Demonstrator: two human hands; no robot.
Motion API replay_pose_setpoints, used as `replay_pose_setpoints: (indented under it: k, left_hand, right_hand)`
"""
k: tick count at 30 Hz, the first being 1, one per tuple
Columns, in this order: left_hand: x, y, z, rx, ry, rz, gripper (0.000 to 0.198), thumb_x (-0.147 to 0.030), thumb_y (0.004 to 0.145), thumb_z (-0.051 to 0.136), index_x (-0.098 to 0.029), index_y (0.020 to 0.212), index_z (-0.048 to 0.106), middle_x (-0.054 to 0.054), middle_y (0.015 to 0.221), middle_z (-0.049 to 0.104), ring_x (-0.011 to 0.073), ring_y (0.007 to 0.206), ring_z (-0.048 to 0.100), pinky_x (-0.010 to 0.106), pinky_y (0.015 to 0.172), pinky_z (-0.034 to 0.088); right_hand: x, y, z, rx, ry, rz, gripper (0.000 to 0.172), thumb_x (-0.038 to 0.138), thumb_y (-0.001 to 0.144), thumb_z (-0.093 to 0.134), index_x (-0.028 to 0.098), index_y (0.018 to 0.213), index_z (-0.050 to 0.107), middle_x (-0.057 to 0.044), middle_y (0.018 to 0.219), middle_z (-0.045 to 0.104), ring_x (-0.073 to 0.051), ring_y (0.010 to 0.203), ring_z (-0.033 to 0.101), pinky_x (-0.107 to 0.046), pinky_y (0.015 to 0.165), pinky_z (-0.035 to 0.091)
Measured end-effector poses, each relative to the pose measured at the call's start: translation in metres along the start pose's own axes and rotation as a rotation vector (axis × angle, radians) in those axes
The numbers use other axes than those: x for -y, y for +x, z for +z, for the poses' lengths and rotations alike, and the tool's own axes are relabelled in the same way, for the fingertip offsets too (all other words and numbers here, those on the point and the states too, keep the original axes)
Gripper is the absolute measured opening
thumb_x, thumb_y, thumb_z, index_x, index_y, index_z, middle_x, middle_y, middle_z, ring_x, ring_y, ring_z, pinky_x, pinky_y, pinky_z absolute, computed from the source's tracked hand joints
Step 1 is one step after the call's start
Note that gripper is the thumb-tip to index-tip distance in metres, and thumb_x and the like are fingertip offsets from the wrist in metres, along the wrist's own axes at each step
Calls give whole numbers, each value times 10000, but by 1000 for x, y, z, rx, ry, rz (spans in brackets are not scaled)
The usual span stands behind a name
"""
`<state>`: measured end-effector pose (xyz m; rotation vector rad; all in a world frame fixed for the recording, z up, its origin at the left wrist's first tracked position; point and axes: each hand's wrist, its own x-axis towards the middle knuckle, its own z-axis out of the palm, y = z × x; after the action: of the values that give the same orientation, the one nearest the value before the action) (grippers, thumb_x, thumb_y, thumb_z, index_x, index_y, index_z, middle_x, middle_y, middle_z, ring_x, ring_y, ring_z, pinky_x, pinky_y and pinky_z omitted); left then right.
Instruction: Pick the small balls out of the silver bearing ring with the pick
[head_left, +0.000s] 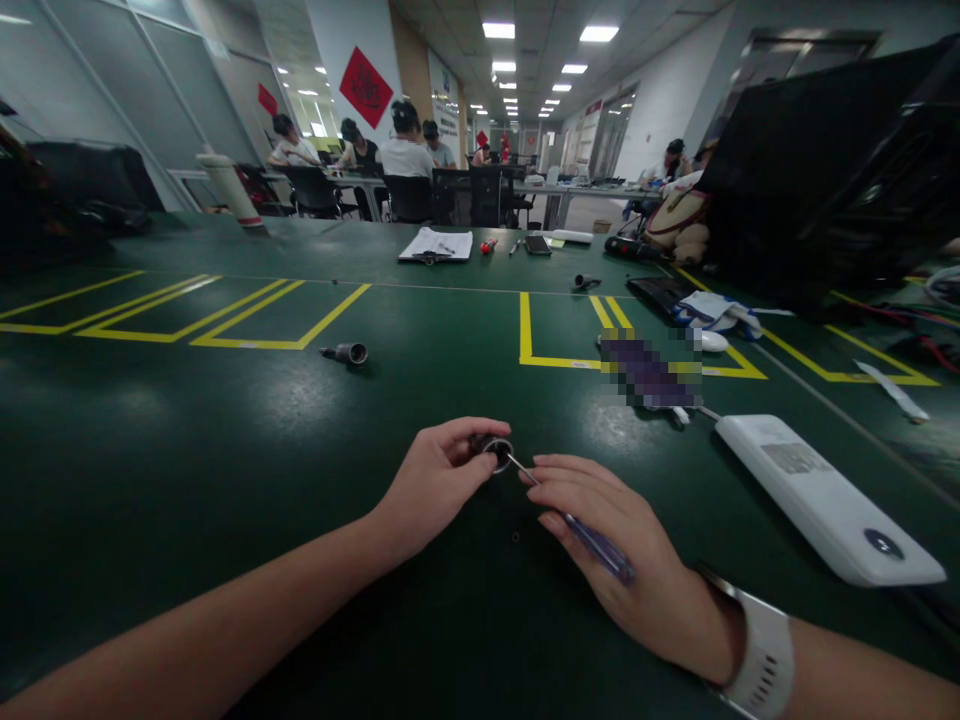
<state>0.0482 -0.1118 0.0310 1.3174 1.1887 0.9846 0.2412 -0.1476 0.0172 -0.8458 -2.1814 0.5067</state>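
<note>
My left hand is closed round a small dark cylindrical part, its round open end turned towards me and to the right. In my right hand is a screwdriver with a clear purple handle and a thin metal shaft. The shaft's tip reaches the open end of the part; whether it touches anything inside is hidden. A tiny ring or nut lies on the green table just below the hands. Farther left lies a similar dark cylindrical part on its side.
A white power bank lies to the right, cabled to a blurred-out phone. Another dark part and a clipboard with papers are farther back. Yellow tape marks the table. A black monitor stands right; people sit behind.
</note>
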Motion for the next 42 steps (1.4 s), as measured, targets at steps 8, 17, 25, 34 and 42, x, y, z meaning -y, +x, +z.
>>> replay_pose_setpoints:
  k: [8,17,25,34,42]
  left_hand:
    - [2,0,0,-18,46,67,239,-178,733,599,-164,951,695,59,990,715,197,898,669,338,850,511]
    - [0,0,0,-42,39,59,253,-176,722,606,-176,955,704,63,1043,702,208,942,655,358,883,498]
    - [2,11,-12,-101,-125,-32,305,-204,752,581,-161,1040,672,85,1055,687,228,1013,624,387,930,469]
    - [-1,14,-14,-178,-210,-60,272,-170,725,597,-131,981,684,94,1018,688,223,973,636,375,912,490]
    - [1,15,-15,-160,-211,-45,271,-163,738,579,-130,988,678,90,1028,682,225,985,632,380,915,490]
  right_hand:
    - [2,0,-1,-3,-26,-30,297,139,888,503,250,1163,531,-47,1152,653,-196,1152,544,-391,975,460]
    - [4,-4,-1,-38,62,-10,325,127,877,519,263,1172,529,-46,1165,645,-201,1161,531,-403,981,440]
    - [6,5,-5,-83,447,382,182,299,898,507,234,992,649,-51,1024,684,-200,968,623,-362,840,493]
    - [-9,8,-3,-100,875,620,318,379,871,528,182,651,648,-25,669,647,-201,825,625,-399,894,430]
    - [-13,4,-1,-65,765,591,295,397,882,523,185,708,631,-14,664,638,-195,834,625,-369,860,435]
